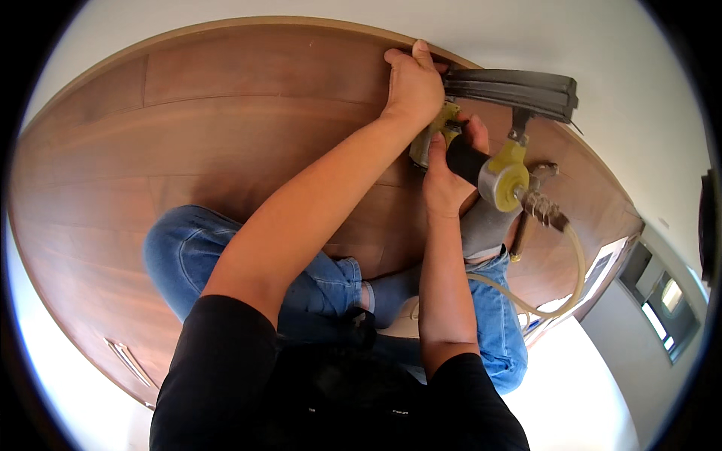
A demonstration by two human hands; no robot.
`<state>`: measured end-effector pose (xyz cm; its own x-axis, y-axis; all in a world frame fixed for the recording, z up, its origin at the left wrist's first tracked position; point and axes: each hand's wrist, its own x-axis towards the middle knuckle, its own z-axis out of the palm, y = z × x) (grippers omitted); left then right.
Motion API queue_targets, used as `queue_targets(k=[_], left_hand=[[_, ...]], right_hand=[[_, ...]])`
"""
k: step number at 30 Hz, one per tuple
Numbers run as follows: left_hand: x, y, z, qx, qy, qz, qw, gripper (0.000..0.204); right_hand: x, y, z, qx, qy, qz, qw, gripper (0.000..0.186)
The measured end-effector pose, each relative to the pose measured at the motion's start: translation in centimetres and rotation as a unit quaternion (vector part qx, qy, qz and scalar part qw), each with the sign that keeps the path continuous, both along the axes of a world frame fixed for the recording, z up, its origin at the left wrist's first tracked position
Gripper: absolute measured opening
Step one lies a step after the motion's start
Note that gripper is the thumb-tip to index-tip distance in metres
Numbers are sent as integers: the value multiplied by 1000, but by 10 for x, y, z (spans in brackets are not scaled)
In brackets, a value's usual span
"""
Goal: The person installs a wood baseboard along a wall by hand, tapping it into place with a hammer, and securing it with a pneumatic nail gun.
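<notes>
My right hand (445,184) is wrapped round the black grip of a nail gun (508,92), which has a long dark magazine and a yellow-and-silver end cap. Its nose lies close to the wooden trim (226,24) that runs along the foot of the wall; the exact contact is hidden by my left hand. That left hand (416,84) presses at the trim just left of the nose, with one finger over the top edge and another digit on the near side. A pale air hose (580,270) leaves the tool and curves back toward my leg.
I sit on a brown plank floor (218,135), jeans-clad legs (188,248) folded below my arms. Beside the tool on the right lies a hammer (519,239). Thin strips (129,361) rest at the lower left. The white wall (602,45) rises beyond the trim.
</notes>
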<state>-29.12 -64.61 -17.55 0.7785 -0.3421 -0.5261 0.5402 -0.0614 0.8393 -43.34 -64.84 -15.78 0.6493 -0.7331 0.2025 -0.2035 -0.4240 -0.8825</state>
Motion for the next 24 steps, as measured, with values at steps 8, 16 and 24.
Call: queue_targets(k=[8, 16, 24], left_hand=[[0, -6, 9, -125, 97, 32, 987, 43], [22, 19, 32, -139, 241, -46, 960, 38], [144, 191, 17, 355, -272, -430, 784, 49]], right_hand=[[-59, 32, 21, 5, 100, -22, 995, 59], [-73, 31, 8, 93, 1, -60, 994, 60], [-72, 29, 3, 81, -13, -64, 995, 56]])
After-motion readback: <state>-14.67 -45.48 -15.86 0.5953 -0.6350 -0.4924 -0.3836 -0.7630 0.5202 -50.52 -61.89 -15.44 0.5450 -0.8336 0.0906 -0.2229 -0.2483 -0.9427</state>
